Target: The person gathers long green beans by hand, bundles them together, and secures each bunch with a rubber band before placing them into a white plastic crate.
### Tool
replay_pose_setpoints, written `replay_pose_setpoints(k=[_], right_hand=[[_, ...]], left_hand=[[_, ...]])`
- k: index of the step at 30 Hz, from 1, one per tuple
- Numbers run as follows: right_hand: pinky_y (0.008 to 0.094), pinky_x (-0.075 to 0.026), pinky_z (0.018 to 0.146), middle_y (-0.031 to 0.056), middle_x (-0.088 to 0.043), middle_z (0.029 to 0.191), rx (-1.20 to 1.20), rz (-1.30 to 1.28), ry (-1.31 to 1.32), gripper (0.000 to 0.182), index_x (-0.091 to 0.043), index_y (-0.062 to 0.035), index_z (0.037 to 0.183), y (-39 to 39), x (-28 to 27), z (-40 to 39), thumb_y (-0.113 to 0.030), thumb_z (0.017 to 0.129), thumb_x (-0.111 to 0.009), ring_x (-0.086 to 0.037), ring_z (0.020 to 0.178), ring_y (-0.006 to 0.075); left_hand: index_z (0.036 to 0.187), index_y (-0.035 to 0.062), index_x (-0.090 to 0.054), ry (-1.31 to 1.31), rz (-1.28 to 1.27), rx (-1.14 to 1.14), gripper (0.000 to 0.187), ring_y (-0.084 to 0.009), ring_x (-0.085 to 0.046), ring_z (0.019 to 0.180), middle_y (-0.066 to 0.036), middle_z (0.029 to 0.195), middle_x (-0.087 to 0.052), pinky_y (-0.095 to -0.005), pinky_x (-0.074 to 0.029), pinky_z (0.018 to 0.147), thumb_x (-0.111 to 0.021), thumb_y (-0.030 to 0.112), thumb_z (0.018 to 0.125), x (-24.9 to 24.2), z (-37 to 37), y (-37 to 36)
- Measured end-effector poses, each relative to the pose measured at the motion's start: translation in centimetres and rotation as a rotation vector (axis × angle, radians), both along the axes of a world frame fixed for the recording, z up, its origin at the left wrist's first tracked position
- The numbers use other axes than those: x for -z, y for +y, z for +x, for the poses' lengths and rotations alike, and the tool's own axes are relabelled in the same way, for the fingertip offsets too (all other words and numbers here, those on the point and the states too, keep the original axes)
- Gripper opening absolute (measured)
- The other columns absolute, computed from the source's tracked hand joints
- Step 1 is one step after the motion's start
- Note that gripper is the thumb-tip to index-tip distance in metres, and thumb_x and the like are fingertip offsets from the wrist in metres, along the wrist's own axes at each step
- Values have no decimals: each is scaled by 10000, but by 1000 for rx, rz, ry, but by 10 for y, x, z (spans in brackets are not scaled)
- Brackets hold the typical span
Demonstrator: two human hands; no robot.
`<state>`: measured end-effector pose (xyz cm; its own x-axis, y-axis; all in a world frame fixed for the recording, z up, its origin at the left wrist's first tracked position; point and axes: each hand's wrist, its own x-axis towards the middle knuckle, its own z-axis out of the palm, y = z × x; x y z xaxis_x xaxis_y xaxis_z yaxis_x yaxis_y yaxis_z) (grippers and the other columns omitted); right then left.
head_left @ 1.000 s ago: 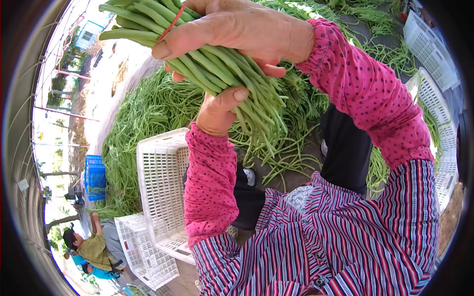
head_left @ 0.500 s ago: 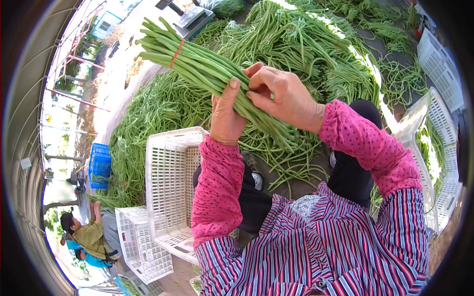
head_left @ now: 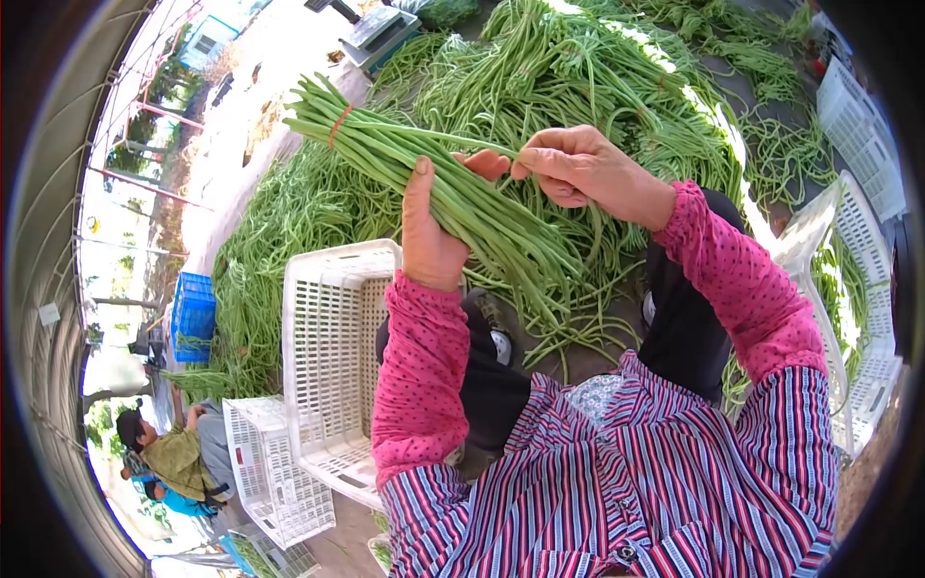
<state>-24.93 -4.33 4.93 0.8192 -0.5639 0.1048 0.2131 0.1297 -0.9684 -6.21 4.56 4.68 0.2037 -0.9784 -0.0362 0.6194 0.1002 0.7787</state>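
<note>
A bundle of long green beans (head_left: 496, 236) lies across my left hand (head_left: 434, 241), whose fingers and thumb are wrapped round its middle. Near its upper left end, a red band (head_left: 337, 127) circles the bundle, while the lower right ends fan out loosely. To the right of the bundle, my right hand (head_left: 593, 171) pinches one long bean (head_left: 448, 137), drawn out sideways from the rest and still running back to the banded end. Beneath both hands spreads a large heap of long beans (head_left: 289, 222).
An open white crate (head_left: 337, 252) stands by my left forearm, with another white crate (head_left: 279, 482) beside it. A blue crate (head_left: 195, 318) is farther left. White crates (head_left: 862, 135) stand on the right. A scale (head_left: 381, 37) sits beyond the heap. Another person (head_left: 178, 462) is at the lower left.
My right hand has moved right, away from the bundle, drawing one bean out from it. The bundle and my left hand have shifted slightly down.
</note>
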Motion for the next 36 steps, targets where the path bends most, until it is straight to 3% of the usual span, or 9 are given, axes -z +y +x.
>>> replay_pose_setpoints(k=[11, 15, 20, 22, 26, 27, 31, 35, 36], right_hand=[[239, -350, 495, -26, -495, 589, 205, -354, 433, 191, -658, 6, 840, 51, 27, -64, -132, 912, -546, -427, 558, 49], [195, -192, 415, -106, -327, 558, 588, -124, 258, 265, -626, -18, 978, 0, 15, -153, -250, 973, -497, -260, 453, 10], [158, -225, 453, -68, -410, 668, 1179, -344, 323, 273, -599, -19, 1163, -68, 1, -337, -169, 980, -464, -297, 537, -14], [154, -303, 501, -58, -471, 735, 1493, -435, 488, 307, -606, -33, 1184, -71, 22, -418, -213, 975, -470, -356, 577, -7], [250, -477, 721, 83, -682, 1045, 1839, -655, 1345, 387, -679, -89, 1110, -30, 90, -622, -348, 886, -499, -622, 870, 136], [255, -486, 771, 67, -643, 1158, 1759, -332, 1447, 402, -606, -99, 1230, -19, 121, -701, -305, 921, -454, -615, 942, 134], [312, -462, 750, 120, -633, 1059, 1322, -270, 1965, 350, -598, -26, 1135, 22, 181, -793, -275, 923, -475, -590, 864, 197], [368, -438, 728, 173, -624, 961, 1084, -717, 1519, 327, -590, 47, 1040, -65, 229, -757, -245, 924, -496, -564, 786, 261], [320, -427, 722, 126, -596, 870, 1048, -623, 1329, 293, -586, 43, 953, -93, 205, -695, -242, 918, -527, -518, 749, 196]], left_hand=[[1022, 1, -481, 367, -99, -220, 471, -356, -579, 1034, -191, 1048, -601, -484, -473, 909, -543, 451, 897, 16, 59, -16], [1017, 2, -490, 378, -103, -284, 452, -345, -567, 1067, -179, 1064, -604, -522, -449, 906, -536, 434, 893, 20, 90, -4], [1103, -25, -448, 257, -175, -342, 492, -339, -534, 1122, -173, 1118, -572, -526, -399, 963, -524, 418, 901, 9, 110, 10], [1073, -25, -475, 231, -196, -368, 470, -341, -534, 1129, -169, 1107, -583, -526, -395, 973, -533, 407, 896, 4, 118, 14], [1047, -27, -506, 211, -295, -317, 428, -353, -534, 1124, -168, 1080, -595, -545, -387, 978, -540, 372, 897, -12, 148, 28], [1047, -27, -506, 202, -300, -332, 428, -353, -534, 1124, -168, 1080, -595, -545, -387, 978, -540, 372, 897, -14, 154, 30], [995, -28, -535, 203, -356, -300, 396, -361, -538, 1114, -181, 1016, -615, -542, -400, 972, -539, 357, 905, -28, 164, 34], [930, 6, -536, 139, -291, -413, 318, -364, -608, 969, -174, 929, -639, -473, -491, 892, -634, 301, 862, -34, 131, 24], [926, 6, -540, 80, -286, -422, 305, -343, -624, 927, -167, 911, -640, -457, -512, 848, -637, 289, 865, -34, 120, 21]])
